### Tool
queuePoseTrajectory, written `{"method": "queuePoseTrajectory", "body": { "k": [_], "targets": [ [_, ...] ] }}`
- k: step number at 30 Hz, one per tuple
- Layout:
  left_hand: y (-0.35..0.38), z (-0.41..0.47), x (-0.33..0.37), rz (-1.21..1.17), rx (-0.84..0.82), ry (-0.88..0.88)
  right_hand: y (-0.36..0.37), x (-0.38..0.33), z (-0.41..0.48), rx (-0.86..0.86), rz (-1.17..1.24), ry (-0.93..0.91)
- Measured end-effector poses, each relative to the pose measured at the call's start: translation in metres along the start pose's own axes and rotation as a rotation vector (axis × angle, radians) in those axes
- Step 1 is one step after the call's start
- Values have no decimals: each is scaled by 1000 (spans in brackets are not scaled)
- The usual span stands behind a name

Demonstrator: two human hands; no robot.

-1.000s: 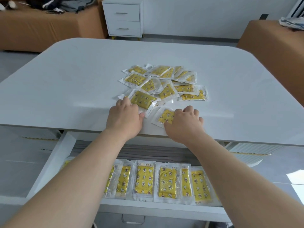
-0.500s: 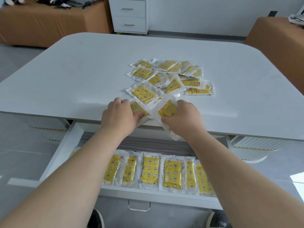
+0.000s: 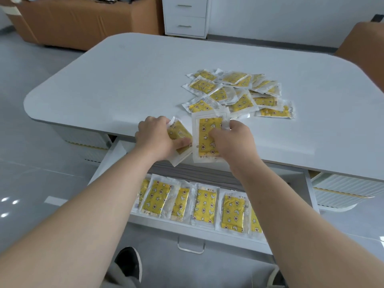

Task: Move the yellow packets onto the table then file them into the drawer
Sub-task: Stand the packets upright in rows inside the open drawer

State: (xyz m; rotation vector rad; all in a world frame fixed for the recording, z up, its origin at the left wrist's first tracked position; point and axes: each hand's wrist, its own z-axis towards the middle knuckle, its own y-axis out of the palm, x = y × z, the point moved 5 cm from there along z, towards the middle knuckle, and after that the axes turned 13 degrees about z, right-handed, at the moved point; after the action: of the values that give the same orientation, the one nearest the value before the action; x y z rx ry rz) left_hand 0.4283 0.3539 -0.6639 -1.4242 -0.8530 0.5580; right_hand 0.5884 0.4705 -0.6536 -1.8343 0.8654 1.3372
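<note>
Head view: left grip [image 3: 156,138] pinches the tilted packet [image 3: 179,132], right grip [image 3: 234,142] clasps the upright packet [image 3: 207,133], at the tabletop [image 3: 124,80] edge.

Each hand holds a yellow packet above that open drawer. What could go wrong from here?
1. The left hand holds the left packet and the right hand the right packet by their crinkly wrappers; either might slip and land crooked in the drawer.
2. The filed row already overlaps, so squeezing two more in could knock it askew.
</note>
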Motion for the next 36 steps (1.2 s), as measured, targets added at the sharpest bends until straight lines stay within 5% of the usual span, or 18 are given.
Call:
{"method": "queuePoseTrajectory", "body": {
  "k": [7, 15, 19, 26, 36],
  "targets": [
    [-12, -4, -11, -197, -87, 149, 2, 2, -1, -40, 38, -26],
    [20, -25, -46, 382, -585, 255, 25, 9, -6, -206, -139, -30],
    [60, -28, -58, 438, -733, 252, 40, 14, -12, -284, -260, -23],
    [82, -27, -76, 308, -628, 143, 56, 20, -19, -357, -275, 6],
    [12, -32, -98, 569, -574, -66, 88, 43, -14, -401, -425, 84]
  ]
}}
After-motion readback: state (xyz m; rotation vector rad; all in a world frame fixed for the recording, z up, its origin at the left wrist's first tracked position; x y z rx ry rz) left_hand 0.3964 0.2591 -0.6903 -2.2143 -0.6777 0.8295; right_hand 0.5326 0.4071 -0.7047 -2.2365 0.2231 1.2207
